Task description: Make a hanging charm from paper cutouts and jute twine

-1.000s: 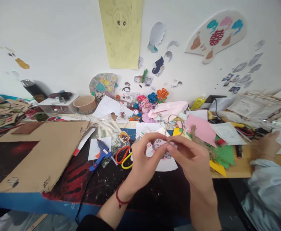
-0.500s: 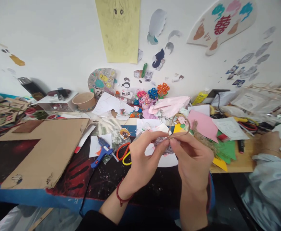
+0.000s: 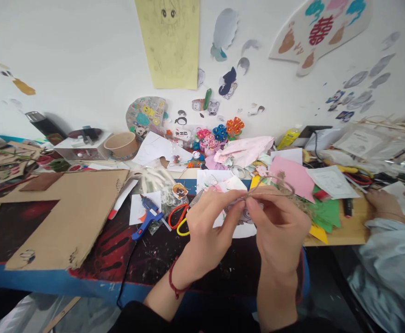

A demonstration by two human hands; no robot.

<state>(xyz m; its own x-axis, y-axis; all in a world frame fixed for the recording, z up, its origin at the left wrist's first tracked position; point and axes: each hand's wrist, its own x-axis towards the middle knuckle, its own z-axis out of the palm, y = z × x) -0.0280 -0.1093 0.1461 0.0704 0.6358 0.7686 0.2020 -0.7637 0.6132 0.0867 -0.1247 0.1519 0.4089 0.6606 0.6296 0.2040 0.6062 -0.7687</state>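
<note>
My left hand (image 3: 209, 229) and my right hand (image 3: 281, 229) meet over the table, thumbs and forefingers pinched close together. Between their fingertips is brown twine (image 3: 264, 177), its loose loop rising above the right forefinger. A small paper cutout with a line drawing (image 3: 246, 217) shows just under the thumbs, mostly covered by the fingers. Whether the twine is fastened to the cutout I cannot tell. Below the hands lies white paper (image 3: 244, 231).
Left of my hands lie orange-and-yellow scissors (image 3: 178, 217), a blue glue gun (image 3: 148, 219) with its cord, and a large cardboard piece (image 3: 73, 217). Colourful flowers (image 3: 219, 134) and pink cloth (image 3: 246, 150) are behind. At right, another person's hand (image 3: 384, 203) rests by papers.
The twine loop has dropped lower and tipped to the right. Both hands have shifted slightly right, still pinching. At far right, the other person's hand has moved left.
</note>
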